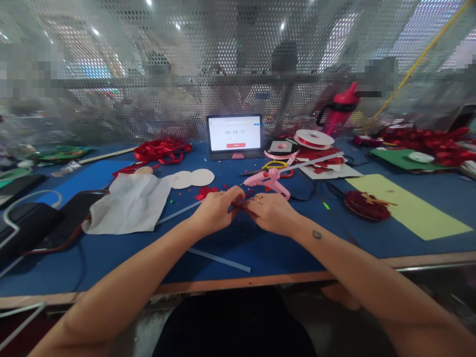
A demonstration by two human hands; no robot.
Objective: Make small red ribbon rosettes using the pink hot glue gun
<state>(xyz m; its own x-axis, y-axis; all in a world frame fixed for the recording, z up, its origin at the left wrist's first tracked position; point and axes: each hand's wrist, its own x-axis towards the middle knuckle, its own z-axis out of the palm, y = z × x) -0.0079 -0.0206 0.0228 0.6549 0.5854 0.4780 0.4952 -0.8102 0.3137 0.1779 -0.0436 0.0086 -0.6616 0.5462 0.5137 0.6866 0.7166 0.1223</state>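
Note:
My left hand (pixel 217 210) and my right hand (pixel 269 213) meet above the blue table (pixel 223 238), fingertips pinched together around something small and dark that is mostly hidden. Just behind my right hand lies a pink glue gun (pixel 269 181), its nozzle pointing left. Red scraps (pixel 206 192) are beside my left fingers. A clear glue stick (pixel 219 260) rests near the table's front edge, and another (pixel 178 213) lies left of my left hand. White paper circles (pixel 201 177) sit behind it.
A tablet (pixel 235 135) showing a timer stands at the back. Ribbon spools (pixel 314 139), scissors (pixel 275 166) and a pink bottle (pixel 340 111) are back right. A dark red round piece (pixel 366 205) lies on yellow paper (pixel 412 208). A grey cloth (pixel 128 203) and a phone (pixel 69 223) are left.

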